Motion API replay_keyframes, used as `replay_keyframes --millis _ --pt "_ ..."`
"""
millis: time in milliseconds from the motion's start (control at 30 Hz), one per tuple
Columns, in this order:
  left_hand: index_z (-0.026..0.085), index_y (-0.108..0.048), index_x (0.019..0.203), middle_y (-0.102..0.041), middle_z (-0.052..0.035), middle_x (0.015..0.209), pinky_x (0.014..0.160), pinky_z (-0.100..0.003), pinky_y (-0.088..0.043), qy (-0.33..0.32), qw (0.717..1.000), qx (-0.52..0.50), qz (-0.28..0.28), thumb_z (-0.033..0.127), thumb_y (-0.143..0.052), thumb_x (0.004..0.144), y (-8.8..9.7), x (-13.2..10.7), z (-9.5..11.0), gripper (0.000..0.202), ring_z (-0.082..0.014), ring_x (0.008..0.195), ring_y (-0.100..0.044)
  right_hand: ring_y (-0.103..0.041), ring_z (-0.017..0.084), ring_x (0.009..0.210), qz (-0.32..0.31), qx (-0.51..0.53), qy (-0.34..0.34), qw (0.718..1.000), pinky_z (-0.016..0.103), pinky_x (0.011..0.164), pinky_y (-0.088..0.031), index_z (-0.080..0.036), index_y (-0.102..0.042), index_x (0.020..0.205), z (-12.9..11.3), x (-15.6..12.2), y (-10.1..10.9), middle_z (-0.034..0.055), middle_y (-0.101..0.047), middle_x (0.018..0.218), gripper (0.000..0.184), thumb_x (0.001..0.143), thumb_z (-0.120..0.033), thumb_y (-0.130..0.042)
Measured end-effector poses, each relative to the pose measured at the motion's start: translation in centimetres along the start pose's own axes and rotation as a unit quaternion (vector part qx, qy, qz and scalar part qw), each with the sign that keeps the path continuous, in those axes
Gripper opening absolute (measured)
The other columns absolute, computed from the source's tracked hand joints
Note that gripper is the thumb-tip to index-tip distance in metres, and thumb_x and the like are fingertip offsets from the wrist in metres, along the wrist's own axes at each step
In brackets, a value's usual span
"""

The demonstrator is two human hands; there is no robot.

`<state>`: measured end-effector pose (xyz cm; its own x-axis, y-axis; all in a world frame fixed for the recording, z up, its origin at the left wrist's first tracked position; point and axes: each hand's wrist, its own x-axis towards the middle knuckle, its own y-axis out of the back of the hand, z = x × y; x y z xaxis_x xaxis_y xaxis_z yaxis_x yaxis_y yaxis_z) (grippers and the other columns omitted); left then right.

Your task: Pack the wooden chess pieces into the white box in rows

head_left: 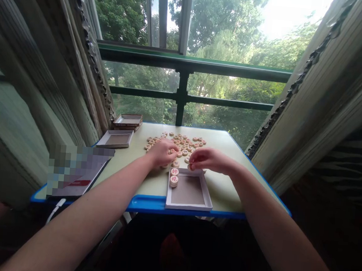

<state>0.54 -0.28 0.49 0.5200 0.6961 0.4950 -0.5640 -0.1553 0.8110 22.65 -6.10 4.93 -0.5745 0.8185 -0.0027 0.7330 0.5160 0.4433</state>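
Many round wooden Chinese chess pieces lie spread over the tabletop. My left hand is closed among them at the near left of the spread, its fingers curled; whatever is in them is hidden. Between the thumb and fingers of my right hand is a Chinese chess piece, held just above the far rim of a shallow white box. Inside that box, in the far left corner, sit a piece with a red character and a red-marked stack nearer me.
The pale table has a blue edge. At the back left are an open shallow tray and stacked box parts. A dark flat item and white cable lie left. Curtains flank the window.
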Motion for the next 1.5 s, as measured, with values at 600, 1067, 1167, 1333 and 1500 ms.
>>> replay_keyframes --millis 600,1067,1167,1333,1500 --pt "0.019 -0.070 0.073 -0.069 -0.0036 0.078 0.082 -0.033 -0.046 -0.073 0.997 -0.002 0.015 0.017 -0.055 0.075 -0.1 -0.3 1.8 0.015 -0.0180 0.080 -0.059 -0.052 0.016 0.079 -0.051 -0.355 0.086 0.930 0.028 0.077 -0.038 -0.022 -0.074 0.085 -1.6 -1.2 -2.3 0.0025 -0.065 0.077 0.014 0.075 -0.027 -0.066" --pt "0.019 -0.070 0.072 -0.068 -0.0038 0.077 0.083 -0.032 -0.046 -0.058 0.998 0.009 0.001 0.019 -0.055 0.076 0.0 -0.2 1.7 0.016 -0.0186 0.082 -0.059 -0.049 0.016 0.081 -0.093 -0.369 0.150 0.912 0.030 0.083 -0.036 -0.023 -0.072 0.086 -1.7 -1.5 -3.3 0.0027 -0.057 0.083 0.023 0.071 -0.041 -0.070" --pt "0.020 -0.070 0.071 -0.068 -0.0035 0.077 0.085 -0.033 -0.045 -0.052 0.999 0.010 -0.006 0.019 -0.055 0.076 -0.1 -0.2 1.5 0.016 -0.0191 0.084 -0.059 -0.049 0.017 0.081 -0.075 -0.381 0.143 0.911 0.031 0.081 -0.036 -0.021 -0.072 0.081 -1.5 -1.4 -3.2 0.0035 -0.057 0.081 0.023 0.069 -0.041 -0.072" --pt "0.019 -0.070 0.073 -0.068 -0.0042 0.078 0.084 -0.033 -0.046 -0.053 0.999 0.003 -0.014 0.019 -0.055 0.076 -0.2 -0.2 1.4 0.015 -0.0193 0.084 -0.059 -0.050 0.015 0.077 -0.078 -0.369 0.168 0.911 0.032 0.083 -0.036 -0.021 -0.073 0.078 -1.4 -1.1 -3.5 0.0028 -0.058 0.078 0.016 0.070 -0.036 -0.072" --pt "0.019 -0.070 0.074 -0.068 -0.0044 0.078 0.082 -0.032 -0.046 -0.052 0.998 0.006 -0.017 0.019 -0.055 0.076 -0.3 -0.1 1.4 0.016 -0.0189 0.082 -0.058 -0.050 0.015 0.076 -0.052 -0.366 0.188 0.910 0.031 0.082 -0.038 -0.021 -0.073 0.075 -1.4 -0.9 -4.1 0.0029 -0.056 0.080 0.012 0.068 -0.032 -0.074"
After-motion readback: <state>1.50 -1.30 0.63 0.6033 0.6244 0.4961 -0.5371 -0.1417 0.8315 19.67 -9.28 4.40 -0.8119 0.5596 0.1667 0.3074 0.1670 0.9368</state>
